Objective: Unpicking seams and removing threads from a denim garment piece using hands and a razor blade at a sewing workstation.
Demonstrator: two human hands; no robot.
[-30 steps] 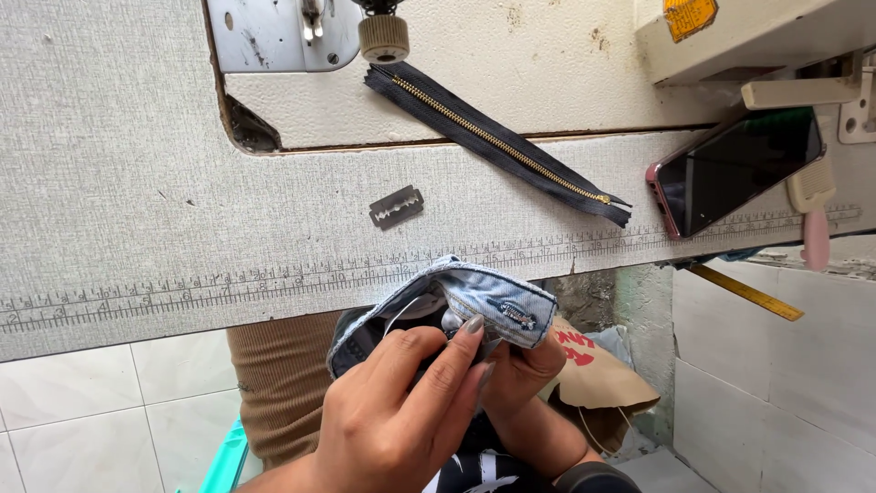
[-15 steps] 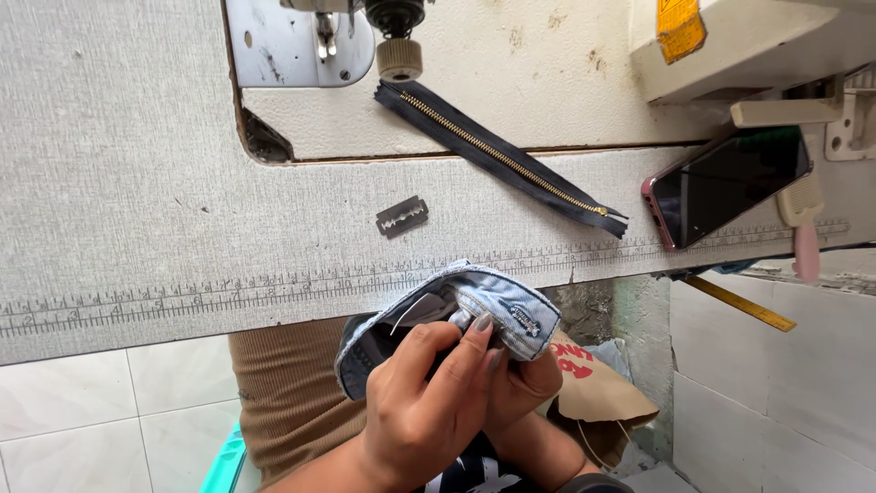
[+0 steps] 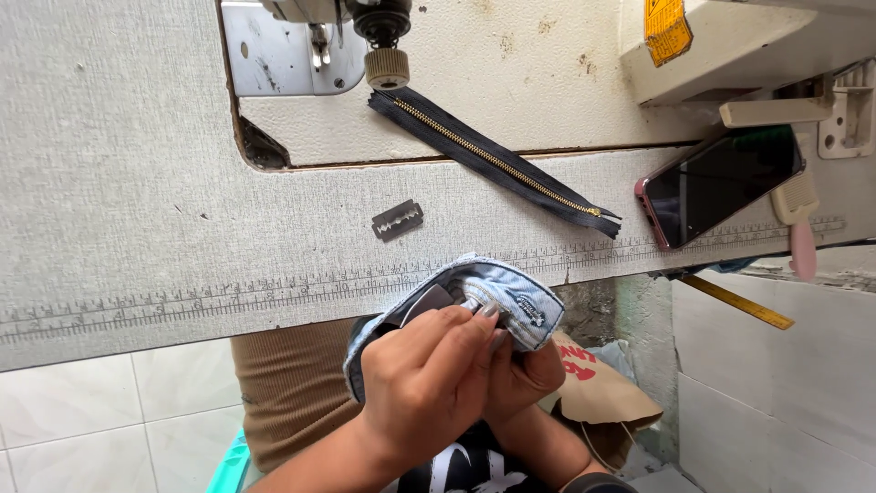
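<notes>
Both hands close on the denim [image 3: 511, 297] just below the table [image 3: 137, 228] edge, the left hand [image 3: 429, 383] pinching its fold, the right hand [image 3: 525, 374] gripping underneath, near a razor blade [image 3: 398, 219] and zipper [image 3: 497, 162].

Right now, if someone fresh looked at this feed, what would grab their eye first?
First, the two hands low in the middle: the left hand and right hand pinch a folded piece of light denim with a metal zipper end, just below the table edge. Next, a dark zipper with brass teeth lies diagonally on the sewing table, with a bare razor blade left of it and a phone at the right edge.
</notes>
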